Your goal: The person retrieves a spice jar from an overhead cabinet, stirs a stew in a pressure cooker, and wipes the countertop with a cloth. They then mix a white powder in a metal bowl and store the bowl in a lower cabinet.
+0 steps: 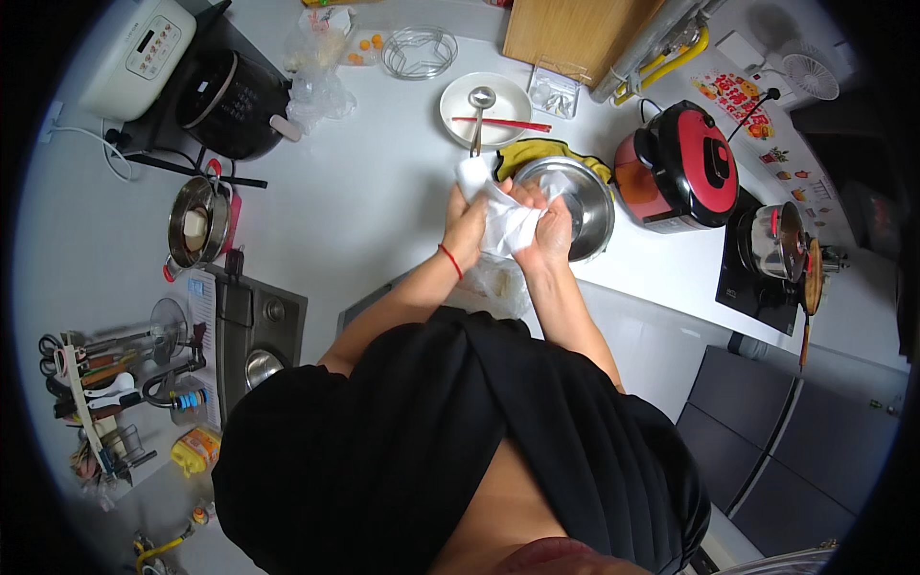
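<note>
A white tissue or thin cloth [503, 224] is stretched between my two hands, just left of a stainless steel bowl [595, 215]. My left hand [466, 219], with a red cord at its wrist, grips one end, and a rolled part sticks up past its fingers. The other side lies in my right hand [552, 226], over the bowl's near-left edge; some fingers are hidden by the folds. Beneath the bowl is a yellow cloth [535, 151] with dark trim. Beyond my hands, a white bowl [460, 100] holds a metal spoon [481, 99] and red chopsticks [503, 123].
A red electric pressure cooker [683, 169] stands at right, beside a steel pot [773, 241] on a black cooktop [744, 287]. At left are a black air fryer [226, 108], a two-handled pot [180, 241] and a sink [287, 338]. A plastic bag [507, 287] hangs below my wrists.
</note>
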